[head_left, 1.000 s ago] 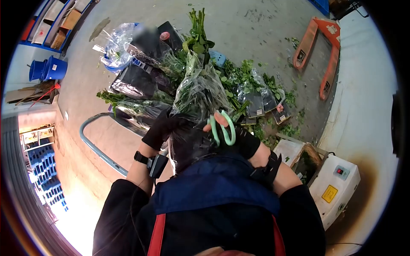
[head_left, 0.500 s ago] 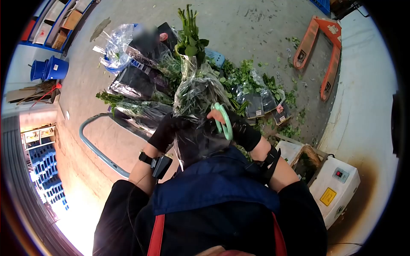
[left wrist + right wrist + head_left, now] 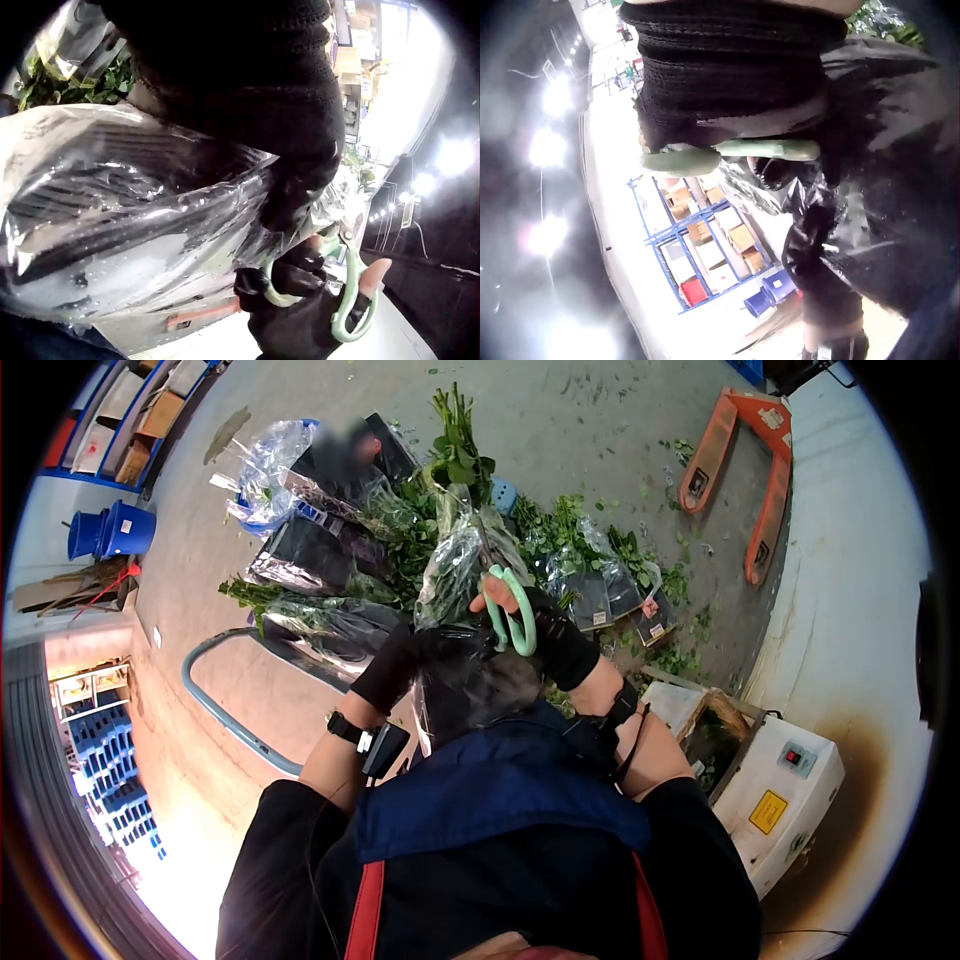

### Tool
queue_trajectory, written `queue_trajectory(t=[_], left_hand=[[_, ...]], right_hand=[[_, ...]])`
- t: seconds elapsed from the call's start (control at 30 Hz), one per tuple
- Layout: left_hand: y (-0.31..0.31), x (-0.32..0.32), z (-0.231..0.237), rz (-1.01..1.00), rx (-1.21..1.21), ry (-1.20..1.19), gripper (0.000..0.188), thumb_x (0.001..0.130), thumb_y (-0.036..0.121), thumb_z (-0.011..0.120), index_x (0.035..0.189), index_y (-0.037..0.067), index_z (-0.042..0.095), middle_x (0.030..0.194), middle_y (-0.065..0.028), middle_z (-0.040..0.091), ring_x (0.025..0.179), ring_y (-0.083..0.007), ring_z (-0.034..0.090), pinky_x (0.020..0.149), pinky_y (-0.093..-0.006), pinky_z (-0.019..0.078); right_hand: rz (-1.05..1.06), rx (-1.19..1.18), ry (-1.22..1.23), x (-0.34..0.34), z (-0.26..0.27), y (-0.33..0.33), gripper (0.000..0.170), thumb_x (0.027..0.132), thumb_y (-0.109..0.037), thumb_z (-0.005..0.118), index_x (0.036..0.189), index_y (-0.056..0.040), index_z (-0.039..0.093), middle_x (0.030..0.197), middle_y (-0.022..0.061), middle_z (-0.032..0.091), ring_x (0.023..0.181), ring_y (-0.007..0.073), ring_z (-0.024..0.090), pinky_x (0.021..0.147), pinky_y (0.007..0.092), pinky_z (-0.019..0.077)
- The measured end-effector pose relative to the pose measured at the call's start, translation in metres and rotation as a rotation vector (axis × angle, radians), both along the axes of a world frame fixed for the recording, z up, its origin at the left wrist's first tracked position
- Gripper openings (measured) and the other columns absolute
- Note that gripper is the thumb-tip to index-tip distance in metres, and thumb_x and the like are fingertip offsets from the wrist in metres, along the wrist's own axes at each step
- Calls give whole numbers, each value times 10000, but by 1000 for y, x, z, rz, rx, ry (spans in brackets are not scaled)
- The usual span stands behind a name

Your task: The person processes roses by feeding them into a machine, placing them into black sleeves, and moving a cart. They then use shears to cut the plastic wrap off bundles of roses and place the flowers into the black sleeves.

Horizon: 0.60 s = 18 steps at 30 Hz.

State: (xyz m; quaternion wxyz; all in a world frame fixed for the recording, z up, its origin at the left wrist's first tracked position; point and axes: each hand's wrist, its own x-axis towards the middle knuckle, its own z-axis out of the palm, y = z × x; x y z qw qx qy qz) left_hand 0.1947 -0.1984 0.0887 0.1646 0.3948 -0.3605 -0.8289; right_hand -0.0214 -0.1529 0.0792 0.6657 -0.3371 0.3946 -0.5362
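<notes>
A plastic-wrapped bouquet (image 3: pixel 455 570) lies in front of the body, its green stems (image 3: pixel 455 435) pointing away. The gloved left hand (image 3: pixel 400 660) grips the dark wrap at its near end; in the left wrist view that hand (image 3: pixel 300 150) bunches the clear and black film (image 3: pixel 135 217). Green-handled scissors (image 3: pixel 515 615) hang on the gloved right hand (image 3: pixel 555 640), which is at the bouquet's right side. The left wrist view shows a bare fingertip through one loop of the scissors (image 3: pixel 352 300). In the right wrist view the handles (image 3: pixel 765 148) lie across the palm side.
Other wrapped bouquets (image 3: pixel 310 555) and loose greenery (image 3: pixel 565 530) lie around. A curved grey metal rail (image 3: pixel 215 705) is at left, blue buckets (image 3: pixel 128 528) beyond it. An orange pallet jack (image 3: pixel 710 455) stands at upper right, and a white machine (image 3: pixel 785 800) with a red switch at lower right.
The right hand has moved slightly forward with the scissors, whose blades now point away along the wrap. The left hand keeps its grip, and the bouquet's stems have shifted a little.
</notes>
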Motion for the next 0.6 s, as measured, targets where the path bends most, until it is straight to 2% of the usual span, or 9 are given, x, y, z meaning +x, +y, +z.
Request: queue_trajectory(t=[0.1,0.2,0.27,0.33,0.37,0.47,0.53,0.57,0.6], left_hand=[[2,-3,-2,-28,-62,-42,290,833,118,631,1075,-41,611,1001,-82,652,880,-139,620,789,-278,502],[2,-3,-11,0,-78,-63,268,843,132,630,1043,-46,638,988,-73,658,857,-119,612,772,-265,494],[0,-4,-14,2,-77,-70,269,847,128,622,1051,-47,637,997,-71,657,853,-118,611,767,-262,492],[2,-6,-13,-28,-85,-92,272,850,117,612,1065,-48,633,1010,-70,657,855,-121,614,765,-257,490],[1,-7,-11,-44,-106,-89,265,853,108,603,1065,-49,631,1011,-70,656,860,-122,612,766,-257,489],[-2,-10,-9,-58,-124,-59,250,860,85,581,1062,-54,625,1010,-71,655,870,-123,606,764,-257,486],[1,-7,-18,-18,-76,-15,241,861,80,573,1054,-57,621,1000,-73,654,867,-123,601,754,-259,487],[0,-3,-31,-59,-186,-59,233,863,75,569,1049,-55,620,993,-74,653,864,-123,599,753,-260,489],[-3,3,-45,-101,-295,-104,224,865,70,564,1044,-53,620,985,-75,653,861,-123,597,752,-261,490]], right_hand=[[-27,93,47,-1,19,3,582,886,-556,482,957,10,598,685,26,537,580,103,479,585,237,416],[-209,-58,7,17,-3,2,553,886,-546,488,913,-7,607,696,34,547,588,113,487,578,247,431],[-184,-42,-39,15,-18,0,520,886,-526,501,900,-17,611,711,40,560,601,112,492,577,244,432],[22,192,-77,-5,6,-5,480,887,-495,519,904,-25,613,730,47,578,617,109,498,582,236,431],[-24,361,-171,-6,28,-5,450,891,-475,527,878,-33,611,752,47,592,632,97,502,617,223,424],[-77,268,51,-6,20,-6,448,894,-471,524,848,-32,600,758,53,591,658,96,507,602,224,413],[-128,-17,-71,-1,-24,-7,447,889,-484,532,829,-46,595,772,56,592,664,103,506,597,222,398],[-132,-4,-63,2,-36,-5,445,888,-487,535,830,-49,596,778,56,594,665,105,508,604,221,398],[-119,65,-24,3,-18,-2,464,877,-511,541,828,-53,595,790,62,599,665,113,520,612,231,415]])
